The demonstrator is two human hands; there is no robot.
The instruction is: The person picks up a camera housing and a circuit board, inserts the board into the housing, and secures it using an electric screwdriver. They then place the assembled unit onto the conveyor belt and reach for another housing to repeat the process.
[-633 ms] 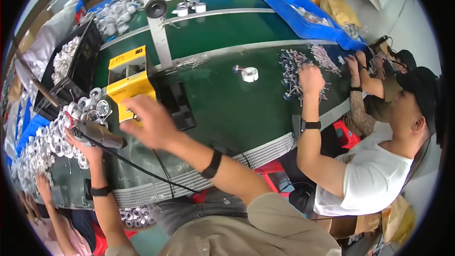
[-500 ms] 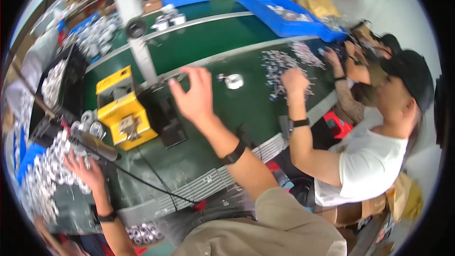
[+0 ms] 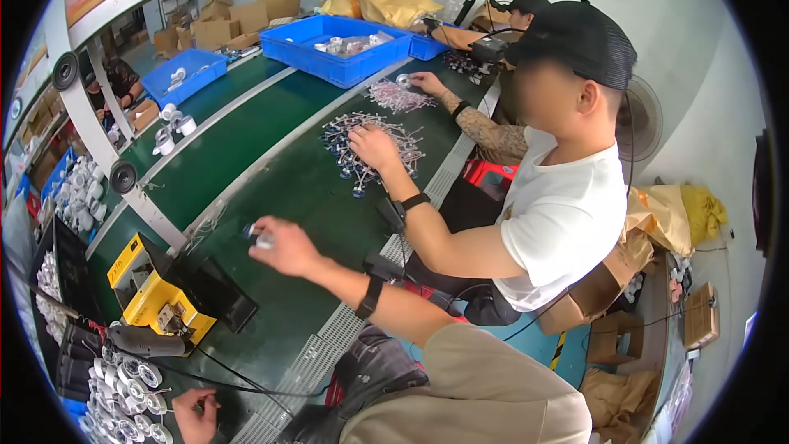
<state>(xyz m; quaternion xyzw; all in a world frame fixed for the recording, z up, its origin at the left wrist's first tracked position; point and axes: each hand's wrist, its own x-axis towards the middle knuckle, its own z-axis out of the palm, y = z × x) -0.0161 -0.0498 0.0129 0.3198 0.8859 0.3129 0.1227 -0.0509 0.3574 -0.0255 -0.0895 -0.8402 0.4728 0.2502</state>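
Note:
My right hand (image 3: 285, 248) is closed over the green bench (image 3: 271, 292), its fingers round a small white round part (image 3: 265, 241) with a dark blue bit at its far side. Most of that part is hidden by the fingers. Low at the left, my left hand (image 3: 196, 415) has its fingers curled in; whatever may be in them is hidden. It rests beside a heap of white ring-shaped parts (image 3: 123, 399). Left of my right hand stands a yellow fixture (image 3: 168, 300) with a metal clamp, next to a black flat box (image 3: 218, 296).
A grey cylindrical tool (image 3: 148, 341) with a black cable lies by the heap. At my right a co-worker in a white shirt (image 3: 567, 205) reaches over wired small parts (image 3: 374, 148). Blue trays (image 3: 337, 66) stand farther back; a post with round black fittings (image 3: 123, 177) rises at left.
The view has swung right. My right hand, open and spread before, has closed on the white round part that lay on the bench. My left hand's spread fingers have curled.

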